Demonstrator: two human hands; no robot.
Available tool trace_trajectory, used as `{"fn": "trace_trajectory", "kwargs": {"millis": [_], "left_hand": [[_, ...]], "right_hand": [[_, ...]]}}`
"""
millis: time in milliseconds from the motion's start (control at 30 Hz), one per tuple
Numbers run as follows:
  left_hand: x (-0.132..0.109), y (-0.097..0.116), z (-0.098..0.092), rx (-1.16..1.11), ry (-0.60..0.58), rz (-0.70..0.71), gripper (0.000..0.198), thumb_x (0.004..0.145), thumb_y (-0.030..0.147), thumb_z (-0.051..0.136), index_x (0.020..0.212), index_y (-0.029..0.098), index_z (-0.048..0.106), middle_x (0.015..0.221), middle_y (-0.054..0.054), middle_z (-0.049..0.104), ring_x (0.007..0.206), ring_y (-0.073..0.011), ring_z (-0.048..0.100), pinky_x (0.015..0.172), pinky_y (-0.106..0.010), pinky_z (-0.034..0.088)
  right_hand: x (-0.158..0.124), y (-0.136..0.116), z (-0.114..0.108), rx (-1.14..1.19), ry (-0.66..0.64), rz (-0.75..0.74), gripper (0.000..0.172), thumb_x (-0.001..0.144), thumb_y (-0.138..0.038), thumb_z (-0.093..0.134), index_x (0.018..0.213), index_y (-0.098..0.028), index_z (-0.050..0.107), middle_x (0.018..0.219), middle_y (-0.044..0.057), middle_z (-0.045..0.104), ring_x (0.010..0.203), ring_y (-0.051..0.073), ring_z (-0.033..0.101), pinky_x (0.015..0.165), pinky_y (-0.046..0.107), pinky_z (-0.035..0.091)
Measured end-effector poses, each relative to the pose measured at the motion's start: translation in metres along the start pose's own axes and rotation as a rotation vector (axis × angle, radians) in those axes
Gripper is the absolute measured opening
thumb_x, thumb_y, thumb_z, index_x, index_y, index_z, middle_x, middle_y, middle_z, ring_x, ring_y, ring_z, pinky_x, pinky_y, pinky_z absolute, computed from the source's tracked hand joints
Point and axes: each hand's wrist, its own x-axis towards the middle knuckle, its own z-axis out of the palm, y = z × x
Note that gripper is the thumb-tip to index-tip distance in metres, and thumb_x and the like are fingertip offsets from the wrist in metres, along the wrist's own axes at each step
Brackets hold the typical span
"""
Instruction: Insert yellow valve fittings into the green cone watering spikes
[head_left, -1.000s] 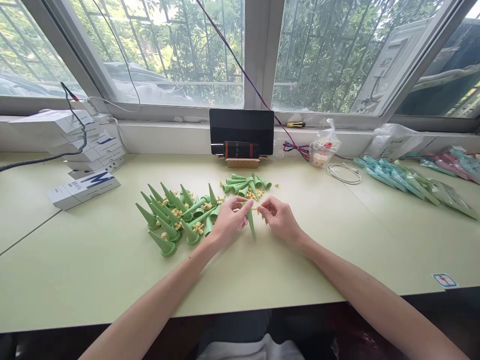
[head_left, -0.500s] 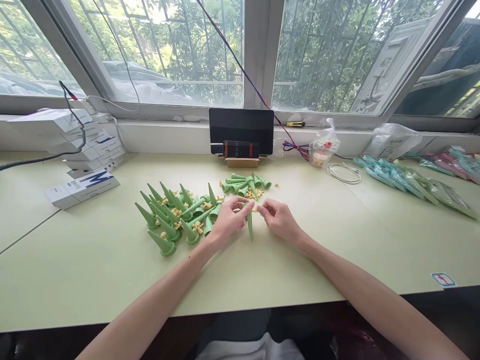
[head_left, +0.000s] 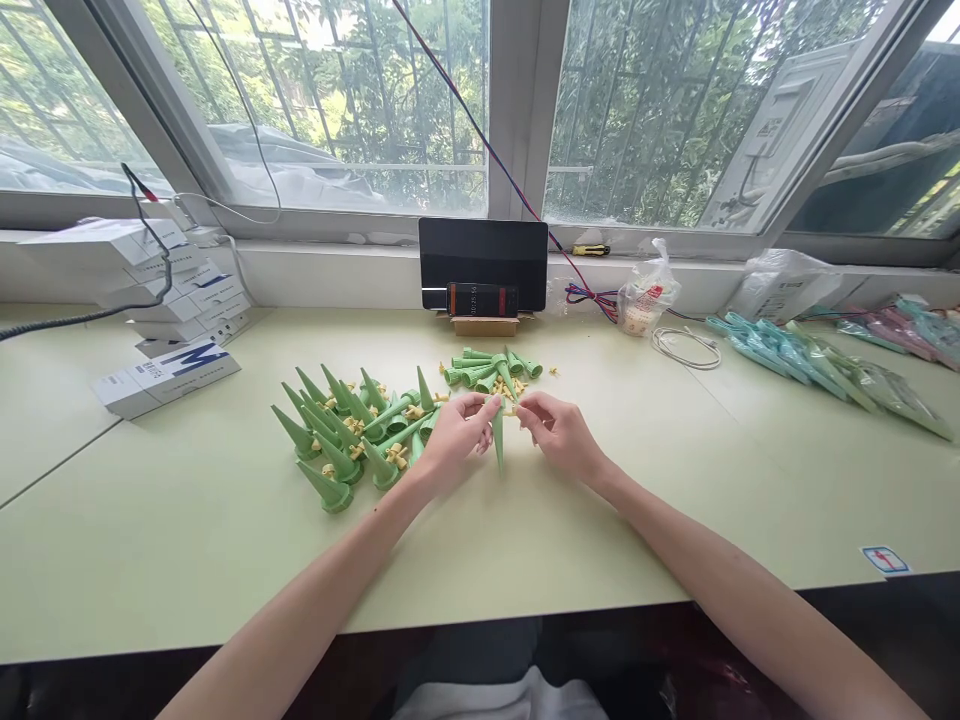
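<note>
Between my hands a green plastic cone point(head_left: 499, 446) points down, pinched near its wide end by my left hand point(head_left: 466, 428). My right hand point(head_left: 557, 432) is closed on a small yellow plastic piece point(head_left: 510, 410), held against the cone's upper end; its exact shape is hidden by the fingers. To the left stands a group of green cones point(head_left: 330, 490), several with yellow pieces point(head_left: 395, 455) among them. Behind my hands lies a smaller pile of green cones point(head_left: 476, 375), with loose yellow pieces beside it.
White boxes point(head_left: 169, 378) are stacked at the left. A tablet point(head_left: 484, 250) with a phone point(head_left: 481, 300) before it stands at the back. A plastic bag point(head_left: 649, 290), a coiled cable point(head_left: 686, 348) and bagged blue and green pieces point(head_left: 787, 355) lie to the right.
My right hand has moved slightly left, bringing the yellow piece up to the cone's top. The cone has tilted a little and risen slightly in my left hand.
</note>
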Motion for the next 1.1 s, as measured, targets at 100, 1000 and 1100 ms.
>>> {"fn": "trace_trajectory", "kwargs": {"millis": [100,1000,1100], "left_hand": [[-0.0007,0.0007,-0.0004,0.011,-0.003,-0.002,0.034,0.081,0.049,0.068,0.087,0.016,0.060,0.051,0.005,0.048,0.045,-0.0079,0.038,0.047,-0.022,0.033],[-0.0061,0.0047,0.0037,0.074,-0.039,0.046,0.042,0.076,0.053,0.072,0.098,0.017,0.066,0.066,0.003,0.051,0.046,-0.0056,0.038,0.042,-0.021,0.027],[-0.0041,0.0012,0.0042,0.048,-0.004,0.002,0.041,0.077,0.055,0.071,0.093,0.018,0.064,0.058,0.006,0.044,0.045,-0.0070,0.037,0.041,-0.021,0.027]], "right_hand": [[0.0003,0.0018,-0.0007,-0.044,-0.019,-0.054,0.029,0.097,-0.041,0.050,0.084,-0.017,0.061,0.073,0.001,0.061,0.058,0.011,0.050,0.058,0.024,0.039],[-0.0003,-0.0040,-0.0017,0.476,-0.210,0.484,0.038,0.086,-0.049,0.058,0.066,-0.016,0.057,0.047,-0.005,0.045,0.037,0.006,0.033,0.036,0.021,0.021],[-0.0012,-0.0040,0.0011,0.327,-0.138,0.365,0.040,0.091,-0.051,0.053,0.068,-0.018,0.055,0.050,-0.004,0.048,0.039,0.007,0.037,0.040,0.022,0.029]]}}
